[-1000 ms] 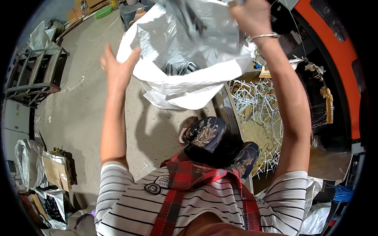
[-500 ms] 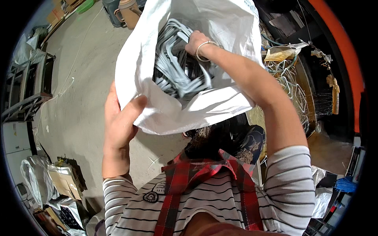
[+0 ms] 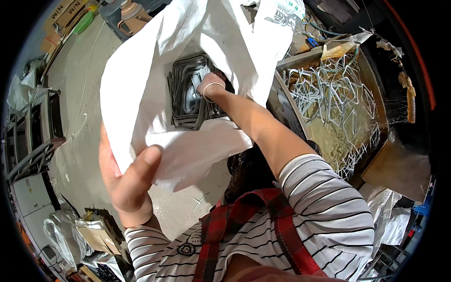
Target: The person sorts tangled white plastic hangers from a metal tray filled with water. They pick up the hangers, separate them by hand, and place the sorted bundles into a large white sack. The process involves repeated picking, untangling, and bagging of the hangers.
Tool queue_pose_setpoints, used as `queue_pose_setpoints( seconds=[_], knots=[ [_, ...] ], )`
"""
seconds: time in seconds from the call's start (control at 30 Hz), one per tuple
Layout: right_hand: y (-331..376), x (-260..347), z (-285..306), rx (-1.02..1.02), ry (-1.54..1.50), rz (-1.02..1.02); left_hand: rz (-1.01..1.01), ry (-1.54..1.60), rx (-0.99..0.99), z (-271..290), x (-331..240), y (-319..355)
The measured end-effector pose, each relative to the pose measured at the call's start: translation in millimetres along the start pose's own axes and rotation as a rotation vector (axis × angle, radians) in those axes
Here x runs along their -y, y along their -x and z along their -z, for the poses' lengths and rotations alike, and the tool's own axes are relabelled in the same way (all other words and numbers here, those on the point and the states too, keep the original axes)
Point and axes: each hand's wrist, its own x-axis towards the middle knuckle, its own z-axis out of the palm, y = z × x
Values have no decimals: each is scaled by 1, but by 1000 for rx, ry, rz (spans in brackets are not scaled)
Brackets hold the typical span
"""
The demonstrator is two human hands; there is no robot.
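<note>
A large white woven sack (image 3: 141, 84) hangs open in front of me. My left hand (image 3: 124, 176) grips its near rim, thumb over the fabric. My right hand (image 3: 210, 87), with a thin bracelet at the wrist, reaches down inside the sack among a stack of grey bent metal frames (image 3: 185, 98). The fingers are buried among the frames, so I cannot tell whether they hold one.
To the right stands a round bin (image 3: 376, 94) with a heap of bent silvery wire pieces (image 3: 329, 89). Grey concrete floor (image 3: 70, 117) lies to the left, with a metal rack (image 3: 33, 136) at the left rim and bags and cardboard (image 3: 89, 232) at lower left.
The sack has come down from overhead and opened toward me. My right hand has pushed deeper among the grey frames. My left hand has shifted lower on the rim.
</note>
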Motion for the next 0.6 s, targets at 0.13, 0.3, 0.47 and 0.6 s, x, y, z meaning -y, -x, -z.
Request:
queue_pose_setpoints(
  seconds=[0.13,0.3,0.47,0.6],
  knots=[
    [10,15,36,190,234,162,-100,34,-102,13,4,-6],
    [-5,-3,-11,-113,117,86,-119,-109,-55,10,2,-8],
    [-8,2,15,130,137,72,-128,-185,-146,-7,-7,-10],
    [43,13,96,151,175,520,-153,-33,7,42,6,-30]
  ],
)
